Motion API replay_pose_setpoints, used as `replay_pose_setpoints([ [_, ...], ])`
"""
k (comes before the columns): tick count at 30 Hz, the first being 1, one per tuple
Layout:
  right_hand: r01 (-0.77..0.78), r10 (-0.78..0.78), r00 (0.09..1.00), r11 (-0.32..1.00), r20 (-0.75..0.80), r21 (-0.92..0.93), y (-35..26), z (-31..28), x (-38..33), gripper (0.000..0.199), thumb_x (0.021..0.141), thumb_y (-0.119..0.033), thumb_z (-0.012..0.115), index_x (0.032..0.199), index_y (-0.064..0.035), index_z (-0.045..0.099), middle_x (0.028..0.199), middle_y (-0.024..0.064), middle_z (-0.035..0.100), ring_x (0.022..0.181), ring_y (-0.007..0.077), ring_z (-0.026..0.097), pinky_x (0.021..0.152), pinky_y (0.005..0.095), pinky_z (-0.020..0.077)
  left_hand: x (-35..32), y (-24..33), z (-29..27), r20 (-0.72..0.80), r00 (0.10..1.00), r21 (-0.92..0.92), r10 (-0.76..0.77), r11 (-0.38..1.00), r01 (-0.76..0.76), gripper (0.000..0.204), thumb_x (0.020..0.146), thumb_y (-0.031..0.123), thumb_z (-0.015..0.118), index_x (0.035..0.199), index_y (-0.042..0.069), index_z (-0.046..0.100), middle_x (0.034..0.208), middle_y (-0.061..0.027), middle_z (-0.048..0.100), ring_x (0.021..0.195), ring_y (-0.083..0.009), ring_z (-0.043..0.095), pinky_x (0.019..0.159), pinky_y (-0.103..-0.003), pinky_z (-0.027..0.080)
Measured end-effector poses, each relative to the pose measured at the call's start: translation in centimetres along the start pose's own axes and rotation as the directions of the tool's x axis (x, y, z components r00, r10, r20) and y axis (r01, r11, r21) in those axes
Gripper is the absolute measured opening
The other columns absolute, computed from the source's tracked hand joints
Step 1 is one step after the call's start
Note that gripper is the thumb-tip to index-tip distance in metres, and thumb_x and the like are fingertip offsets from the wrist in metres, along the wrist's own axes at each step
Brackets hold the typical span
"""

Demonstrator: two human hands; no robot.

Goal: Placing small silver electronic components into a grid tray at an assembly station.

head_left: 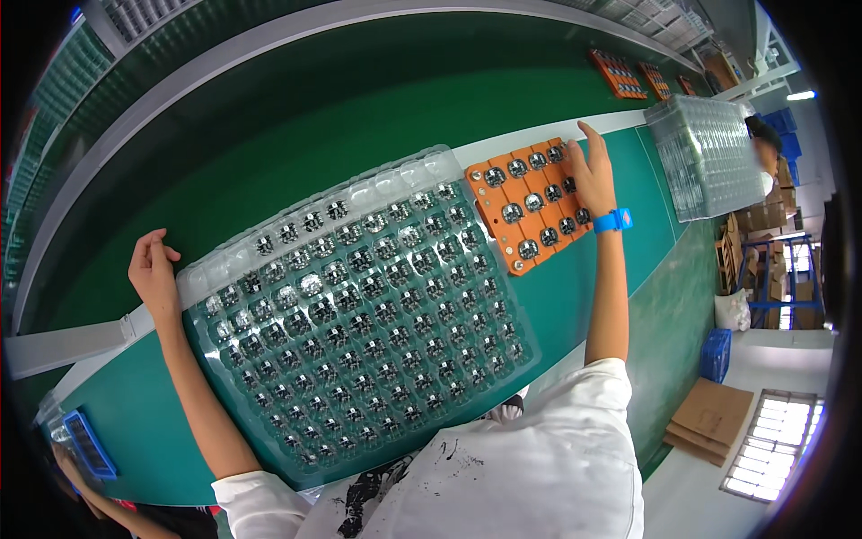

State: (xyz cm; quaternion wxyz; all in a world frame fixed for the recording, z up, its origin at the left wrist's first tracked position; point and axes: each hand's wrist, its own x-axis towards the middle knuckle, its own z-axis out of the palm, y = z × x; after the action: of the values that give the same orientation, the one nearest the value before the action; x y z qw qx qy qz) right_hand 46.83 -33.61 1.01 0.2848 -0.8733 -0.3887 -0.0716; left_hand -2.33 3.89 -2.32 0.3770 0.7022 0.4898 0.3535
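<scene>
Counter (135,404): green work surface along a conveyor belt (296,108), with a white strip marking its far edge.
Blister tray (359,305): large clear plastic tray, lying flat at the middle of the counter, its near edge at the counter's near edge; most pockets hold one small dark round component each, while the pockets of the far row look unfilled.
Tray stack (705,153): clear trays piled at the counter's far right corner, well apart from the blister tray.
Orange carrier plate (521,202): flat on the counter at its far edge, just beside the blister tray's far right corner; it carries rows of round lens-like parts.
Right hand (591,175): lies on the right part of the orange carrier plate, fingers extended and pressed onto the parts; grip open, nothing enclosed. A blue wristband (613,220) sits on the wrist.
Left hand (154,269): at the blister tray's far left corner, fingers loosely curled against the tray edge; whether the grip closes on the edge cannot be told.
</scene>
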Motion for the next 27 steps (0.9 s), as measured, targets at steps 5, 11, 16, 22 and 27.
replay_pose_setpoints([
  [5,-0.232,0.234,0.964,0.972,0.125,-0.031,1.0,1.1,-0.2,0.048,0.096,-0.035,0.040,0.131,-0.0019,0.045,0.128,0.0215,0.050,0.122,0.0364,0.045,0.102,0.0401,0.0364,0.0,0.1,-0.1,0.007,1.000,-0.003,-0.002,1.000,0.002,0.020,0.096,0.016,0.050,0.102,0.003,0.063,0.064,0.0022,0.053,0.052,-0.0017,0.036,0.047,-0.019,0.025],
  [11,-0.223,0.225,0.958,0.974,0.180,-0.031,1.5,1.3,-0.2,0.048,0.097,-0.034,0.038,0.130,0.0004,0.046,0.125,0.0235,0.052,0.119,0.0334,0.049,0.101,0.0383,0.0373,0.0,0.3,0.0,0.003,1.000,-0.017,-0.008,1.000,0.008,0.019,0.095,0.013,0.050,0.100,0.000,0.064,0.063,0.0016,0.054,0.055,-0.0015,0.038,0.050,-0.018,0.027],
  [16,-0.188,0.198,0.966,0.979,0.166,-0.075,1.3,1.2,0.0,0.049,0.097,-0.035,0.037,0.129,0.0006,0.046,0.125,0.0232,0.052,0.118,0.0340,0.049,0.102,0.0383,0.0358,0.1,0.1,-0.1,0.010,1.000,-0.018,-0.002,1.000,0.003,0.019,0.095,0.014,0.050,0.099,0.000,0.064,0.063,0.0017,0.054,0.056,-0.0016,0.039,0.051,-0.018,0.028],
  [22,-0.247,0.235,0.953,0.968,0.190,0.042,1.0,-0.2,0.1,0.054,0.098,-0.042,0.036,0.130,-0.0004,0.046,0.129,0.0219,0.050,0.123,0.0344,0.045,0.104,0.0387,0.0342,0.0,-0.1,0.1,0.020,1.000,-0.041,-0.009,0.999,0.009,0.020,0.095,0.014,0.050,0.099,0.000,0.064,0.064,0.0021,0.054,0.056,-0.0017,0.039,0.050,-0.019,0.028],
  [27,-0.240,0.222,0.961,0.966,0.166,0.099,0.7,-2.4,-0.7,0.057,0.099,-0.045,0.035,0.132,-0.0004,0.044,0.134,0.0197,0.047,0.127,0.0326,0.043,0.106,0.0382,0.0325,0.3,-0.9,-0.5,0.006,1.000,0.002,0.005,1.000,-0.005,0.020,0.095,0.016,0.050,0.103,0.003,0.064,0.065,0.0020,0.054,0.053,-0.0017,0.037,0.048,-0.019,0.026],
])
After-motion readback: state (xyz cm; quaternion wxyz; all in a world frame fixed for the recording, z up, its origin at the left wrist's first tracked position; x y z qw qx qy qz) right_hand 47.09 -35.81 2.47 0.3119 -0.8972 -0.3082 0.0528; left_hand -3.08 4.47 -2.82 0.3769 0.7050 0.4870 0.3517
